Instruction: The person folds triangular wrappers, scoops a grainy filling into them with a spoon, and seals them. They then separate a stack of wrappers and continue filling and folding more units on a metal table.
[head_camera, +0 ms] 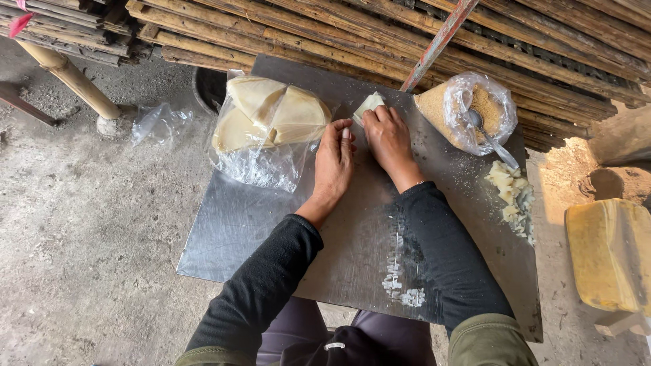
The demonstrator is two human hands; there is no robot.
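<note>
Both hands rest side by side on a grey metal board (271,224) on my lap. My left hand (333,161) and my right hand (388,139) press down on a pale folded dough wrapper (368,105), whose corner sticks out past my right fingers. Most of the wrapper is hidden under the hands. Just left of my left hand lies a clear plastic bag holding a stack of pale round wrappers (270,115).
A clear bag of tan crumbly filling (478,112) with a spoon (491,142) sits at the board's far right. Several folded pale pieces (512,196) lie along the right edge. Bamboo poles (380,34) are stacked beyond. A yellow container (610,254) stands at right.
</note>
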